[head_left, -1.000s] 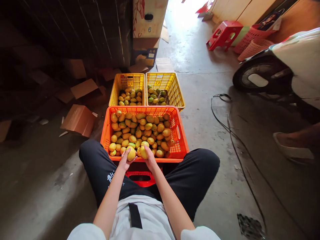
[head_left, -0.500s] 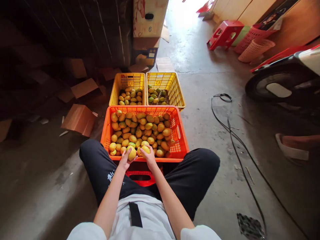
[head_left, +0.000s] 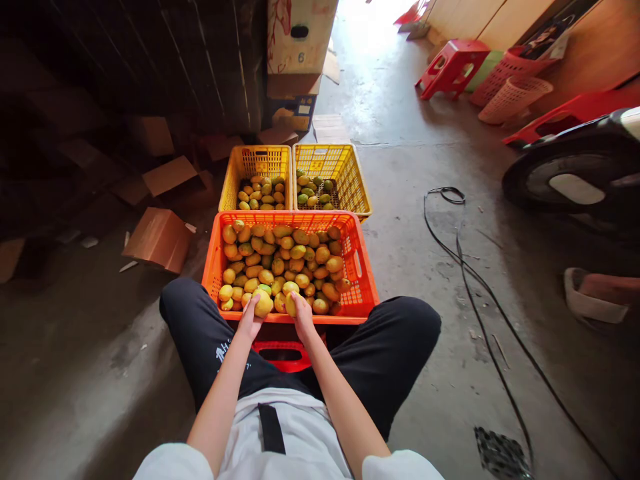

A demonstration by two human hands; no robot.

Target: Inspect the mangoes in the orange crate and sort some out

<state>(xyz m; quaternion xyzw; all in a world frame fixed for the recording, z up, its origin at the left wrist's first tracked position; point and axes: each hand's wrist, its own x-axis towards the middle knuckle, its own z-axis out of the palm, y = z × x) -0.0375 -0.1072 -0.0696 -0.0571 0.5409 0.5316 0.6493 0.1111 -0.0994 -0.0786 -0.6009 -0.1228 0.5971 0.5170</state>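
My left hand [head_left: 249,320] is closed around a yellow oval fruit [head_left: 263,304] that looks like a small mango. Beside it, my right hand [head_left: 303,318] grips another yellow mango-like fruit [head_left: 291,305], partly hidden by the fingers. Both hands are over the near edge of an orange plastic crate [head_left: 369,287] between my knees. Many more such fruits [head_left: 280,257], yellow to brownish green, fill that crate in a loose heap.
Behind the orange crate stand a yellow crate [head_left: 226,180] and a second yellow crate [head_left: 361,180], each holding fruits. Cardboard boxes [head_left: 163,240] lie left. On the right are a black cable [head_left: 483,287], a red stool [head_left: 453,65], a wheeled vehicle [head_left: 560,180] and another person's foot [head_left: 600,293].
The fruits have turned slightly in my fingers, and my right fingers now cover more of theirs. At the right edge, the vehicle and the other person's foot have shifted right in view.
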